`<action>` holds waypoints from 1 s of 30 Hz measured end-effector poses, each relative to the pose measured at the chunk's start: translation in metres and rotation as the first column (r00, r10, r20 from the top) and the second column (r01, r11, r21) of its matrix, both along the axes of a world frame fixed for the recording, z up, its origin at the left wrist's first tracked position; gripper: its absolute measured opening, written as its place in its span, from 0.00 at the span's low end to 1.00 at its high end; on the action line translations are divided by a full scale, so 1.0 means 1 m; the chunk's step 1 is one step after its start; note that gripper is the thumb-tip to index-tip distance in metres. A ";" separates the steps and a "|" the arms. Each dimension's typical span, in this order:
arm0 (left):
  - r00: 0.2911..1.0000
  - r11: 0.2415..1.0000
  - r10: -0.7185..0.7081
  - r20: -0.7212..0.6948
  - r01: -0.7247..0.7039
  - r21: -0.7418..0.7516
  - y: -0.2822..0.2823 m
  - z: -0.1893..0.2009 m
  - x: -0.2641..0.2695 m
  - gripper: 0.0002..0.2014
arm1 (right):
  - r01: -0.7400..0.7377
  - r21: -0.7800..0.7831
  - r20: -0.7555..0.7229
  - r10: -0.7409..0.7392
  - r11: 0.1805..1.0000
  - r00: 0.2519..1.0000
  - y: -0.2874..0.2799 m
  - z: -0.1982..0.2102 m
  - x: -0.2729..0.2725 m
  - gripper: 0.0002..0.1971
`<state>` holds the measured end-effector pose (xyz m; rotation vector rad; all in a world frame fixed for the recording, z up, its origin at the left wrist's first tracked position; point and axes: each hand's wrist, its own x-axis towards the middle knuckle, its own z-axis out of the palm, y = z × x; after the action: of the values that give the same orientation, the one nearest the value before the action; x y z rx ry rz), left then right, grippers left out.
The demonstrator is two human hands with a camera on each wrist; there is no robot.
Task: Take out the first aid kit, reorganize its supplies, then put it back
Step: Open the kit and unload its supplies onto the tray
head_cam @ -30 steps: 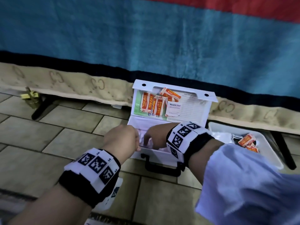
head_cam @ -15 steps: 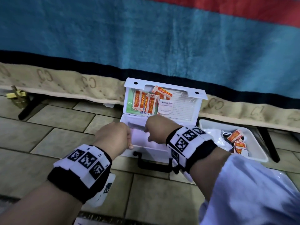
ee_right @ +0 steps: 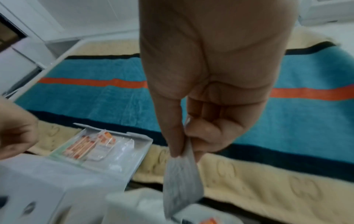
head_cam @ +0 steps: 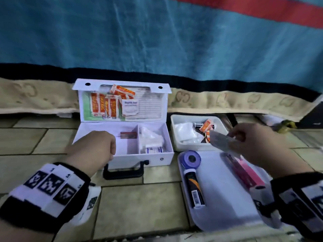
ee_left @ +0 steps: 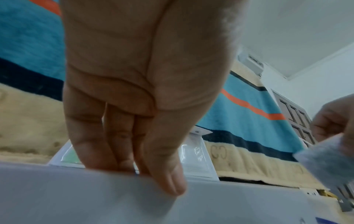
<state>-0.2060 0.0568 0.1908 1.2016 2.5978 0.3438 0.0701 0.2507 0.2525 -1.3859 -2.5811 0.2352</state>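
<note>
The white first aid kit (head_cam: 153, 158) stands open on the tiled floor, lid up, with orange-and-white packets (head_cam: 104, 105) tucked in the lid. Inside lie a small red-brown item (head_cam: 128, 135) and white gauze packs (head_cam: 152, 138). My left hand (head_cam: 104, 147) grips the kit's front wall (ee_left: 95, 197), fingers inside and thumb outside (ee_left: 168, 181). My right hand (head_cam: 250, 140) is off to the right above the white tray and pinches a flat grey packet (head_cam: 219, 140) between thumb and fingers (ee_right: 191, 136). The packet hangs down (ee_right: 182, 181).
A white tray (head_cam: 176, 137) right of the kit holds gauze and orange packets. Nearer me, a flat white lid (head_cam: 227, 198) carries a purple tape roll (head_cam: 191, 158), a black-orange tube (head_cam: 194, 187) and a pink box (head_cam: 244, 170). A blue blanket (head_cam: 157, 41) hangs behind.
My right hand has left the kit's inside and swung right, carrying the grey packet over the tray. My left hand stays at the kit's front wall.
</note>
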 end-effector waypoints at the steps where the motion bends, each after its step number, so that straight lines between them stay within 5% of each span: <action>1: 1.000 1.000 0.004 0.001 -0.004 -0.002 0.001 -0.001 -0.001 0.13 | 0.010 -0.043 0.031 -0.009 0.999 0.999 0.000 -0.010 0.008 0.05; 4: 1.000 1.000 0.011 0.017 -0.011 -0.005 0.002 -0.001 -0.004 0.12 | 0.038 -0.094 0.067 -0.032 0.995 0.997 -0.001 -0.036 0.021 0.17; 12: 0.998 0.999 -0.012 -0.061 0.010 -0.033 0.003 0.002 0.000 0.12 | 0.090 0.004 0.334 -0.087 0.996 0.939 0.027 -0.074 0.035 0.05; 14: 0.999 1.000 -0.005 -0.047 0.003 -0.029 0.003 0.003 -0.001 0.12 | 0.057 -0.089 0.444 -0.011 0.994 0.896 0.027 -0.076 0.033 0.12; 16: 0.999 1.000 0.014 -0.031 -0.015 -0.017 0.001 0.002 -0.002 0.12 | 0.085 -0.155 0.438 -0.008 0.984 0.899 0.024 -0.077 0.027 0.19; 18: 1.000 1.000 0.016 -0.024 -0.016 0.004 0.000 0.001 -0.001 0.12 | 0.082 -0.104 0.305 -0.047 0.991 0.951 0.017 -0.070 0.012 0.15; 22: 0.999 0.998 0.050 -0.022 -0.049 0.044 -0.004 -0.003 0.001 0.13 | -0.128 -0.010 0.099 0.128 0.992 0.987 -0.009 -0.038 -0.045 0.09; 25: 0.996 0.995 0.083 -0.024 -0.081 0.064 -0.005 -0.004 0.002 0.12 | -0.417 -0.067 0.040 0.420 0.906 0.906 -0.032 -0.022 -0.099 0.11; 30: 0.998 0.994 0.063 0.005 -0.063 0.086 -0.008 -0.002 0.003 0.13 | -0.596 -0.098 0.291 0.595 0.797 0.749 -0.064 -0.031 -0.190 0.12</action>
<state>-0.2028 0.0491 0.1892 1.1473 2.6479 0.4745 -0.1196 0.1871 0.2217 -0.5674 -3.2226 0.1092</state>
